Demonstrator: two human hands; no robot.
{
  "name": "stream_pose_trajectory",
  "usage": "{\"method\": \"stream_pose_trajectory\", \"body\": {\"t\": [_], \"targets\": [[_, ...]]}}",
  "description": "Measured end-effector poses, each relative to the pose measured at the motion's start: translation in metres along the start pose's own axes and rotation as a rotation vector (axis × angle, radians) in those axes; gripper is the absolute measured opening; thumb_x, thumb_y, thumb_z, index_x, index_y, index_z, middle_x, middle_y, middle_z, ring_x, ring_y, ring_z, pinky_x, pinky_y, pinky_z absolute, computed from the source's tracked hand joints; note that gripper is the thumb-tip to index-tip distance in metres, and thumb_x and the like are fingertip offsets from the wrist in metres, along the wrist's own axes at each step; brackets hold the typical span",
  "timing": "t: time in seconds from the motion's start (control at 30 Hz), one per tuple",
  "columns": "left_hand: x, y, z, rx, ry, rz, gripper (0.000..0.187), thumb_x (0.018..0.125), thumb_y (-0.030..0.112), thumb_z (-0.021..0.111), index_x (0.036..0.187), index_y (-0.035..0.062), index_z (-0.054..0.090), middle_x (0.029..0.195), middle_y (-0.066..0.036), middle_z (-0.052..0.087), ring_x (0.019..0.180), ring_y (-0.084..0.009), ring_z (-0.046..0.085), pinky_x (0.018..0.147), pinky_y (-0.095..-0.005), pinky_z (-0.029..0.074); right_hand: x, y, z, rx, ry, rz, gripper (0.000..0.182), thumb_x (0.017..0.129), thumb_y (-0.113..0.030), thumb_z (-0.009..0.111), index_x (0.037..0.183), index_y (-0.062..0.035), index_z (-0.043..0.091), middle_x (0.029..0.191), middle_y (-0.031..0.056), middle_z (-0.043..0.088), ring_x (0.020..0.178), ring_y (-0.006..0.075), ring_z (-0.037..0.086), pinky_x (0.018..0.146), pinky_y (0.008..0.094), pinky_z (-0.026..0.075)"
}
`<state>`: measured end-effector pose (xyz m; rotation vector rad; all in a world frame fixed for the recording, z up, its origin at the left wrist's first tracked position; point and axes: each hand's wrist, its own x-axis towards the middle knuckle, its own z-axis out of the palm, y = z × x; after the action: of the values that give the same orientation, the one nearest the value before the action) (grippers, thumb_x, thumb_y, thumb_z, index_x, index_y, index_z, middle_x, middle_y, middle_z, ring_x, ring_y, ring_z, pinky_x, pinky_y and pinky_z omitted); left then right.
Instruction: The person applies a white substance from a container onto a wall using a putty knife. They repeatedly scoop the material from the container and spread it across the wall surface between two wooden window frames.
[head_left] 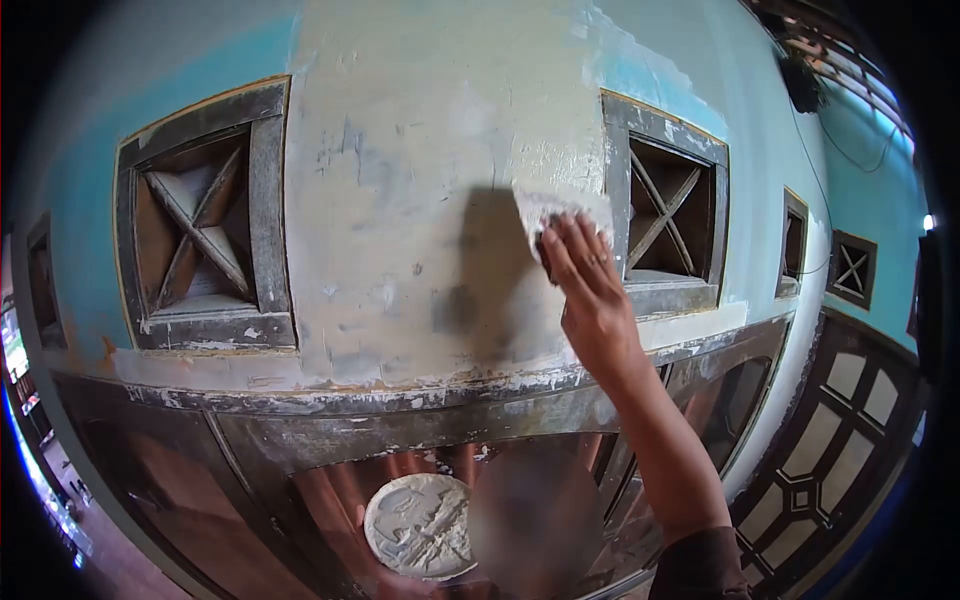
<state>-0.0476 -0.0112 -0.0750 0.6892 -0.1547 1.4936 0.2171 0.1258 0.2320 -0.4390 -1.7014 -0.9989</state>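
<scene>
So the person's right hand (592, 285) is up around 1 o'clock from the middle of the view, fingers closed round a wide putty-smeared scraper (560, 208), blade up at the wall (400, 200) just beside the right-side wooden vent (665, 205). A matching X-braced vent (200, 215) sits over at 10 o'clock. The wall's beige and patchy in the middle, turquoise further out. Down at 6 o'clock there's a round tub of putty (420, 527), pretty lumpy on top, in front of the dark wooden frame (400, 425). Only a sliver of what may be the left hand (359, 516) shows at the tub's 9 o'clock edge, so can't tell its grip.
</scene>
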Motion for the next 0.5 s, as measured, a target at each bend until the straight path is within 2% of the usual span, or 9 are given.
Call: {"method": "stream_pose_trajectory", "body": {"t": [0.03, 0.13, 0.23, 0.3, 0.33, 0.4, 0.47, 0.5], "targets": [[0.000, -0.002, 0.002, 0.018, 0.030, 0.024, 0.083, 0.096, 0.072, 0.034, 0.145, 0.0055, 0.047, 0.146, -0.022, 0.050, 0.128, -0.0484, 0.051, 0.104, -0.0670, 0.044, 0.011, 0.005, 0.001, -0.008, 0.068, 0.001, 0.064, 0.084, 0.013, 0.050, 0.145, -0.0050, 0.049, 0.152, 0.0199, 0.046, 0.145, 0.0393, 0.038, 0.118, 0.0557, 0.031], [0.001, -0.010, 0.009, 0.071, 0.118, 0.081, 0.082, 0.097, 0.071, 0.035, 0.144, 0.0049, 0.047, 0.145, -0.023, 0.050, 0.127, -0.0492, 0.053, 0.103, -0.0666, 0.046, 0.040, 0.020, 0.006, -0.026, 0.027, -0.016, 0.064, 0.084, 0.012, 0.050, 0.146, -0.0062, 0.049, 0.152, 0.0209, 0.045, 0.145, 0.0400, 0.038, 0.118, 0.0542, 0.032], [0.006, -0.018, 0.020, 0.102, 0.164, 0.122, 0.081, 0.097, 0.070, 0.035, 0.144, 0.0046, 0.047, 0.144, -0.023, 0.051, 0.125, -0.0497, 0.053, 0.102, -0.0663, 0.047, 0.021, 0.014, 0.020, -0.016, -0.073, -0.015, 0.063, 0.086, 0.010, 0.049, 0.147, -0.0065, 0.047, 0.153, 0.0202, 0.043, 0.145, 0.0400, 0.036, 0.121, 0.0532, 0.029], [0.009, -0.025, 0.036, -0.050, 0.106, 0.102, 0.083, 0.095, 0.068, 0.046, 0.146, 0.0026, 0.046, 0.146, -0.024, 0.050, 0.130, -0.0466, 0.051, 0.106, -0.0643, 0.045, -0.002, 0.005, 0.022, 0.007, -0.123, -0.026, 0.060, 0.089, 0.008, 0.049, 0.147, -0.0074, 0.048, 0.154, 0.0201, 0.042, 0.146, 0.0397, 0.036, 0.120, 0.0542, 0.029], [0.010, -0.024, 0.043, -0.050, 0.108, 0.102, 0.083, 0.095, 0.068, 0.046, 0.146, 0.0026, 0.046, 0.146, -0.024, 0.050, 0.130, -0.0466, 0.051, 0.106, -0.0643, 0.045, -0.012, -0.002, 0.020, 0.028, -0.152, -0.017, 0.060, 0.089, 0.007, 0.049, 0.147, -0.0078, 0.048, 0.155, 0.0200, 0.042, 0.146, 0.0394, 0.035, 0.120, 0.0544, 0.029], [0.010, -0.022, 0.055, -0.218, 0.454, 0.166, 0.083, 0.097, 0.070, 0.035, 0.145, 0.0039, 0.045, 0.143, -0.026, 0.050, 0.125, -0.0514, 0.053, 0.101, -0.0675, 0.047, -0.017, -0.009, 0.005, 0.018, -0.192, -0.002, 0.059, 0.089, 0.008, 0.050, 0.146, -0.0078, 0.049, 0.154, 0.0190, 0.043, 0.146, 0.0385, 0.036, 0.119, 0.0540, 0.030], [0.007, -0.027, 0.039, -0.027, 0.303, 0.205, 0.083, 0.096, 0.070, 0.036, 0.145, 0.0036, 0.045, 0.143, -0.027, 0.050, 0.126, -0.0516, 0.052, 0.100, -0.0676, 0.047, -0.003, -0.003, -0.005, 0.039, -0.055, -0.032, 0.059, 0.089, 0.008, 0.051, 0.145, -0.0082, 0.051, 0.153, 0.0177, 0.046, 0.145, 0.0383, 0.038, 0.119, 0.0539, 0.030], [0.007, -0.023, 0.032, 0.065, 0.274, 0.154, 0.084, 0.095, 0.071, 0.038, 0.145, 0.0040, 0.045, 0.143, -0.026, 0.050, 0.126, -0.0514, 0.052, 0.101, -0.0676, 0.047, 0.013, 0.001, -0.006, 0.020, 0.025, -0.046, 0.058, 0.089, 0.009, 0.050, 0.144, -0.0087, 0.052, 0.151, 0.0166, 0.048, 0.144, 0.0385, 0.039, 0.119, 0.0540, 0.030]]}}
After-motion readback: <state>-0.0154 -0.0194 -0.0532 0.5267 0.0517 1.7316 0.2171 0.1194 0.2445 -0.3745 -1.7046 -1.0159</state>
